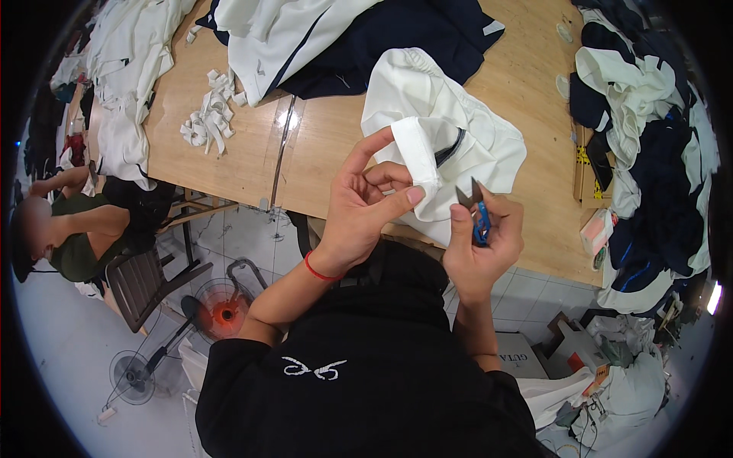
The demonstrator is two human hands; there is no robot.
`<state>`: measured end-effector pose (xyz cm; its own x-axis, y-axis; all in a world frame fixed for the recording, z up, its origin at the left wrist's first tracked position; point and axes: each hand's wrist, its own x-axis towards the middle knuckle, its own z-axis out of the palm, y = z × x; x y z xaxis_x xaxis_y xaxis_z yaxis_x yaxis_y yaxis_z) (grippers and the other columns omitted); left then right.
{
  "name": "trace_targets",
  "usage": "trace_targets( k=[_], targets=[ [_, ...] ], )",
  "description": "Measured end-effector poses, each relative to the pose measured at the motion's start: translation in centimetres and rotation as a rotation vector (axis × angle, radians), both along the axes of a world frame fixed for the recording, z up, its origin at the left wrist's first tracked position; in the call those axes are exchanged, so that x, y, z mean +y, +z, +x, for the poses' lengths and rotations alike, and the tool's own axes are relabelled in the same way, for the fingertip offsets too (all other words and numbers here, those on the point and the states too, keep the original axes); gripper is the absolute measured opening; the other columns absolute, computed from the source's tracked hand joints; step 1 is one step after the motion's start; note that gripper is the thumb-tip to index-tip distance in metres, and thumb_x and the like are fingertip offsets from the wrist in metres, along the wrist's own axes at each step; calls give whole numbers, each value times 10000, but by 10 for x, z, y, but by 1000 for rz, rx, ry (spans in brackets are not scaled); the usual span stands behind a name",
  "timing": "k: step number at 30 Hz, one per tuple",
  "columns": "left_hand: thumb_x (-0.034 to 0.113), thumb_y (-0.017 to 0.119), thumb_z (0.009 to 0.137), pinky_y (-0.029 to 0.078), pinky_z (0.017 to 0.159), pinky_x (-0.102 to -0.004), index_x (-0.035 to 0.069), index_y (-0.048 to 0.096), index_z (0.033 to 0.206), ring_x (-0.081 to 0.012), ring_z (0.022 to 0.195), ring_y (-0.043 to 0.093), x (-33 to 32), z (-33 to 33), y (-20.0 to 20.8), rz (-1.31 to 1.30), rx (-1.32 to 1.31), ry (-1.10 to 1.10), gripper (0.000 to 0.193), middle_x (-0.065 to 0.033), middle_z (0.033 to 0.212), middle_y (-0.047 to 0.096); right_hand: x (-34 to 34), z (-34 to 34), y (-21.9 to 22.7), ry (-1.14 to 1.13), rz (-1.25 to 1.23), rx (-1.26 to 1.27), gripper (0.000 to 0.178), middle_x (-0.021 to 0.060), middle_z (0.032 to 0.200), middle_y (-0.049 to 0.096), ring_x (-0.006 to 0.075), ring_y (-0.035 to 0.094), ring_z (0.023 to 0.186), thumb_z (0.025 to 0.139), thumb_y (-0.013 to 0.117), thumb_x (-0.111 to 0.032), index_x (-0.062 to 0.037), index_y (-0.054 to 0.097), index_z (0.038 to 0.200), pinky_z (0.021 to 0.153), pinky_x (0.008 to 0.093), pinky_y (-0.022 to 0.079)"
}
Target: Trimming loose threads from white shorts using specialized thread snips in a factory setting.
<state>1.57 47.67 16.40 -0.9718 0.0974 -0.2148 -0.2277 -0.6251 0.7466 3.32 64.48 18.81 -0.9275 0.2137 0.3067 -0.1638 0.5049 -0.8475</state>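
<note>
My left hand [365, 200] pinches the hemmed edge of a white garment [489, 130], thumb on one side and fingers behind it. A dark stripe shows inside the raised fold. The garment's gathered end rests on the table farther off. In my right hand [489, 243] is a small pair of thread snips [479, 214] with blue handles. Its dark blades point up and stand apart, close beside the garment's hanging edge. Whether the blades touch the cloth I cannot tell.
The wooden table [321, 153] bears navy garments [427, 30] at the far side and a heap of white strips [208, 114]. More white clothes [126, 84] hang over its left end. Clothes [649, 191] pile up at the right. A person [84, 221] sits at the left, near a fan [221, 309].
</note>
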Motion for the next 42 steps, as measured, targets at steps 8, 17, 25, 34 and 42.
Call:
trace_targets(
  k=[8, 17, 25, 34, 42],
  targets=[
    [-3, 755, 961, 560, 892, -286, 33, 665, 1415, -161, 1083, 719, -11, -7, 18, -464, 129, -280, 464, -135, 1226, 745, 61, -39, -14, -220, 318, 13, 161, 8, 767, 677, 54, 516, 629, 942, 808, -64, -24, 755, 1089, 543, 272, 406],
    [169, 886, 823, 555, 958, -434, 26, 706, 1228, -377, 1138, 665, -16, -1, -61, -1071, 381, -301, 466, -188, 1162, 706, 115, -36, -70, -88, 15, -350, 377, 102, 1266, 751, 141, 693, 970, 954, 806, -100, 6, 714, 1304, 827, 279, 551],
    [88, 762, 921, 573, 741, -399, -8, 692, 1007, -211, 871, 735, -13, -32, 12, -719, 319, -307, 147, -122, 980, 734, 119, -33, -81, -151, -162, -268, 151, 5, 910, 717, 90, 621, 816, 1020, 745, -132, 14, 744, 1059, 722, 260, 498],
    [227, 706, 1003, 440, 1161, -399, -16, 506, 1492, -229, 1395, 560, -10, -65, 32, -755, 836, -226, 582, -167, 1530, 552, 116, -53, -63, -277, -419, -277, 169, 25, 938, 712, 100, 632, 889, 1053, 707, -154, 9, 734, 1091, 801, 258, 495],
    [-1, 723, 982, 578, 844, -271, -20, 747, 1193, -139, 922, 730, -48, -14, -72, -933, 127, 75, 213, -107, 1044, 762, 125, -11, -105, -282, -126, -362, 187, 31, 933, 727, 91, 636, 839, 1041, 720, -153, 2, 758, 1139, 757, 258, 499]
  ],
)
